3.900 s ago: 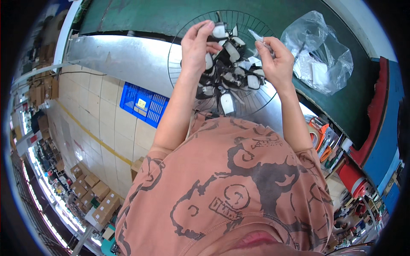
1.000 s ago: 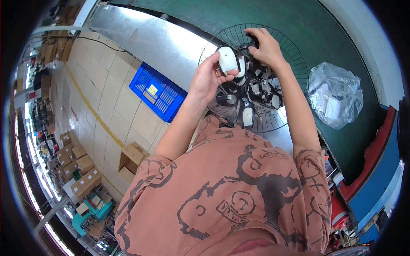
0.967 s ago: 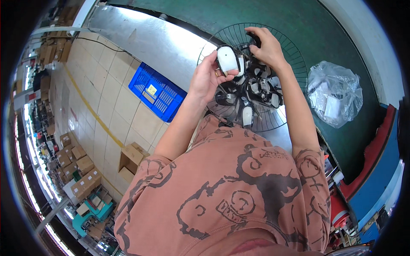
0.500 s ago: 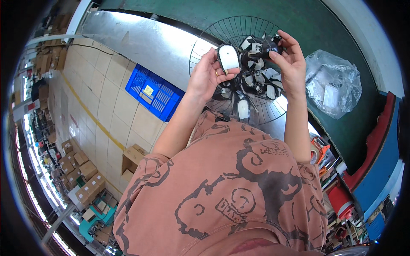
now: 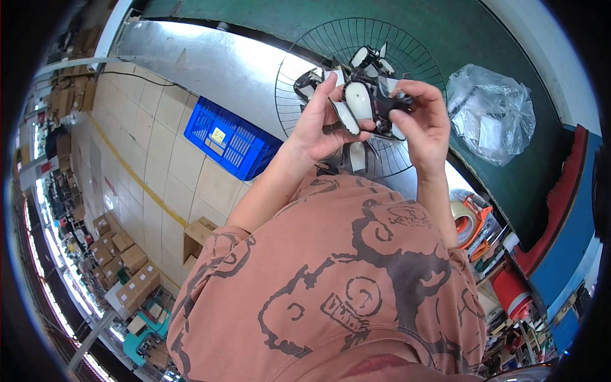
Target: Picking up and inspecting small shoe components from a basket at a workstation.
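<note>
My left hand [image 5: 316, 127] is closed around a small black shoe-like piece with a white oval sole [image 5: 345, 117], held tilted between thumb and fingers. Right beside it is a second white-soled black piece [image 5: 358, 100]; whether both hands share it I cannot tell. My right hand [image 5: 424, 121] pinches the dark strap-like part [image 5: 389, 105] of a black piece between thumb and fingertips. Both hands are over a round black wire basket [image 5: 420, 48] that holds several similar black-and-white pieces [image 5: 363, 57], partly hidden by my hands.
A clear plastic bag with white pieces [image 5: 490, 118] lies on the green surface [image 5: 248, 16] to the right. A blue plastic crate [image 5: 232, 140] is at the left, next to the metal table [image 5: 184, 48]. An orange tape dispenser [image 5: 472, 219] is by my right forearm.
Both hands have come closer together and lower. The white-soled piece in my left hand has tilted, and a second white sole now shows beside it. My right hand has moved nearer my body.
</note>
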Demonstrator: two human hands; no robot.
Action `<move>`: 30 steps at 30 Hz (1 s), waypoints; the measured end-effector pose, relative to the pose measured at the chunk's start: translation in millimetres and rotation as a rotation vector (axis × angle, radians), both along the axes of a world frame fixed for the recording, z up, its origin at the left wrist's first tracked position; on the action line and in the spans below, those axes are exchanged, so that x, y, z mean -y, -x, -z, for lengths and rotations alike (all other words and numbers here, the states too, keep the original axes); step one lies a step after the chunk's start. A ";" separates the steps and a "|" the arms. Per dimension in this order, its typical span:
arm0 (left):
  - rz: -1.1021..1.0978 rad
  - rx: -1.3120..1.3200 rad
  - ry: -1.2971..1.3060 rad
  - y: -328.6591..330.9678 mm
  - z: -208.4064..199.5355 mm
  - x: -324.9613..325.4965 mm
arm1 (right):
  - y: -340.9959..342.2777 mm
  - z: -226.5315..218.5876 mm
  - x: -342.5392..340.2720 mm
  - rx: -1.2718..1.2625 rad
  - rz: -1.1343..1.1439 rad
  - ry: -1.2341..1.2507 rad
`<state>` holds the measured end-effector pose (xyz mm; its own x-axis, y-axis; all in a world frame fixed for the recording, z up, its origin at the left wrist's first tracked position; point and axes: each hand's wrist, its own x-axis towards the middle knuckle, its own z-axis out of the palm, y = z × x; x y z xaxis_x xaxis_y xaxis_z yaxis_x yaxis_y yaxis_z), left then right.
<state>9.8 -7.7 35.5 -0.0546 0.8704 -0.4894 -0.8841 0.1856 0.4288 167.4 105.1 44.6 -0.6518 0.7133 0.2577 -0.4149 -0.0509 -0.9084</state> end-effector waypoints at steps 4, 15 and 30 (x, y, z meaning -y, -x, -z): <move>-0.076 -0.047 -0.215 1.3 -3.6 2.9 | -10.6 -0.2 -3.2 -0.018 -0.021 0.417; -0.162 -0.170 -0.450 -1.2 9.8 1.1 | -19.9 18.1 -2.9 -0.067 -0.201 1.056; -0.388 -0.468 -0.246 -25.6 16.3 -17.7 | -0.7 46.5 16.2 -0.214 -0.226 1.543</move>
